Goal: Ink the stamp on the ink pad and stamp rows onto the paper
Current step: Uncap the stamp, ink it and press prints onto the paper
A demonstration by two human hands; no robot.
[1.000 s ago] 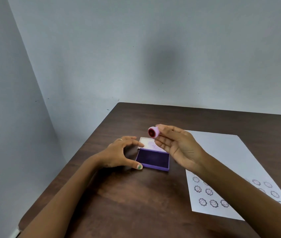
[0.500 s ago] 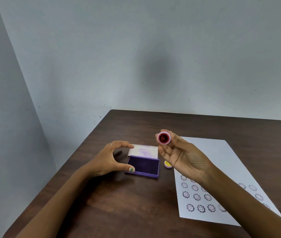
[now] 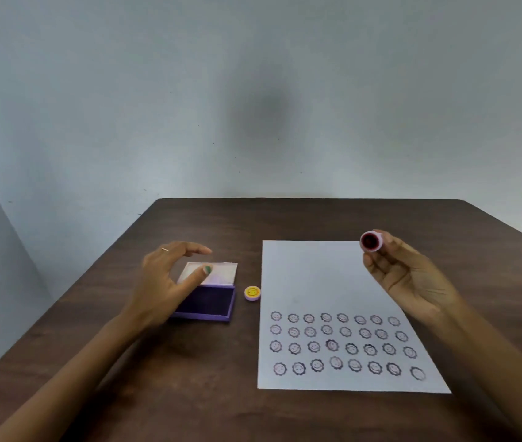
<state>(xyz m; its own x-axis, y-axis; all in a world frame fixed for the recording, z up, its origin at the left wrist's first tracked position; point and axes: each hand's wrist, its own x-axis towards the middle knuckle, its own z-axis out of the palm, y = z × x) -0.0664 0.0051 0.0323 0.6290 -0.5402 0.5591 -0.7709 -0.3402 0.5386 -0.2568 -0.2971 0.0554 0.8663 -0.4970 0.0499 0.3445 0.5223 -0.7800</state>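
- Nearest the camera, two bare forearms reach in from the lower corners over a dark brown wooden table [image 3: 189, 387].
- On the right half of the table lies a white sheet of paper [image 3: 317, 282], flat, its near edge well inside the table's near edge.
- Four rows of stamped marks [image 3: 342, 346], round smiling faces with scalloped rims, fill the near part of the sheet; each row holds eight, some dark and some faint. The far part of the sheet is blank.
- Left of the paper sits a purple ink pad [image 3: 208, 303] with its case open, the dark pad facing up and the pale lid [image 3: 221, 272] lying back flat beyond it.
- Between the ink pad and the paper's left edge, just beside both, rests a small round cap [image 3: 252, 293] with a yellow smiling face on top.
- Over the ink pad's left side hovers the left hand [image 3: 164, 282], fingers loosely spread and gently bent, grasping nothing; the thumb with a green nail reaches over the lid, and a thin ring shows on one finger. I cannot tell whether the hand touches the case.
- Above the paper's right edge the right hand [image 3: 409, 279] is raised, palm toward the camera, its fingertips pinching the stamp [image 3: 371, 241].
- That stamp is a small pink cylinder held clear of the sheet, its dark reddish inked face turned toward the camera.
- Beyond the table's far edge stands a plain pale grey wall [image 3: 253, 90].
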